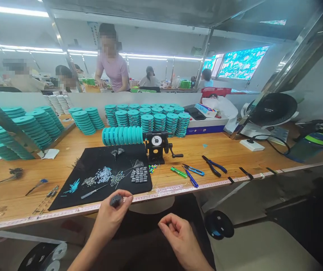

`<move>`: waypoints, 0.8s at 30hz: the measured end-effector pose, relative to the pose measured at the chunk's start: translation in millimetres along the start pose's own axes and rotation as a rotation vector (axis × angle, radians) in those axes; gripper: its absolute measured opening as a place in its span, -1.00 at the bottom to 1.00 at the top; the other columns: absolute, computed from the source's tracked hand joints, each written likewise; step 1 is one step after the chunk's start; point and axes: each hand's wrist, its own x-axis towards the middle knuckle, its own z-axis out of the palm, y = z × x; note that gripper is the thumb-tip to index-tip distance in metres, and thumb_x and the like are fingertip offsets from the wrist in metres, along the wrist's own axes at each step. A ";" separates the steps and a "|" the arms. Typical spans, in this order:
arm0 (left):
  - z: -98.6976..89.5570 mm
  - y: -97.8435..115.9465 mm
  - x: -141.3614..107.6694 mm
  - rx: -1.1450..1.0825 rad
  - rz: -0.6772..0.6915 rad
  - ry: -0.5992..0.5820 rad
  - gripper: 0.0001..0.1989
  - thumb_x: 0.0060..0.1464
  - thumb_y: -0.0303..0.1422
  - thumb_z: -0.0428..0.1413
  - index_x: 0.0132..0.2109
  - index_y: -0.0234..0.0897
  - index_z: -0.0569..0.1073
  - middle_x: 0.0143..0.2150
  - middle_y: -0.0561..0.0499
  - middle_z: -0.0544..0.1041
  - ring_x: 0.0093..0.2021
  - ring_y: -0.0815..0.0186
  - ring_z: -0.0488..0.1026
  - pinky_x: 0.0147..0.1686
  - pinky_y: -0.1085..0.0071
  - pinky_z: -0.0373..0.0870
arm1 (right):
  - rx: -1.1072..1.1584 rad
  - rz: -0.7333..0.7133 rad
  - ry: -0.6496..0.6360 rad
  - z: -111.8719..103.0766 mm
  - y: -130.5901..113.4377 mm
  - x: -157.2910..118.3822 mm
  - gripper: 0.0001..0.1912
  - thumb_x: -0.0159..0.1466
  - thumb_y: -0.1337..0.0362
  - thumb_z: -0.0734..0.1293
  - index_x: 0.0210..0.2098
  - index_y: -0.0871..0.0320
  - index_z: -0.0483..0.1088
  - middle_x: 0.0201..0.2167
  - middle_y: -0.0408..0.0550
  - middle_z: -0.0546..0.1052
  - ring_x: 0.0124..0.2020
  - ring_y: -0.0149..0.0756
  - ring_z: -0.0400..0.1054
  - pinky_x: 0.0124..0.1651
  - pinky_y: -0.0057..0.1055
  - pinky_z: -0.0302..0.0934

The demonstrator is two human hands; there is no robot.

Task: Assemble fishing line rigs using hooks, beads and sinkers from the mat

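Far left of the worktop, stacks of teal spools [31,130] are set in leaning rows; a dark tufted bundle [10,175] and a small blue-handled tool [37,186] lie nearer the front edge.

The left hand [107,222] is raised just off the front edge, wrist angled up and forearm coming in from the lower left. A small dark piece [116,200] is pinched in a narrow grip between thumb and fingertips, clear of the worktop and beside the near corner of the black mat [127,162]. Its exact form is hidden by the fingers.

On the mat, loose fine parts are laid out in separate groups, with rows of small grey blocks [139,174] toward the right. A spool-loaded rod [122,136] and a dial winder [156,145] with a crank stand behind the mat.

The right hand [178,235] is held low below the front edge, over the lap, with the wrist bent. Its fingers [172,224] are curled in narrowly; nothing held can be made out, though a fine thread cannot be ruled out.

Further right, a green-handled cutter [179,172] and blue-handled pliers [214,165] lie on the worktop, untouched by either hand.
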 end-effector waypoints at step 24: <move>6.3 6.0 71.8 0.384 0.160 0.011 -0.79 0.25 -0.35 -0.13 -0.11 -0.24 0.38 -0.22 -0.10 0.51 -0.17 0.13 0.52 -0.19 0.29 0.36 | -0.081 0.071 -0.422 33.1 -9.7 -10.9 -0.91 0.09 0.44 0.38 -0.48 0.16 0.38 -0.52 -0.25 0.34 -0.45 -0.43 0.23 -0.41 -0.55 0.03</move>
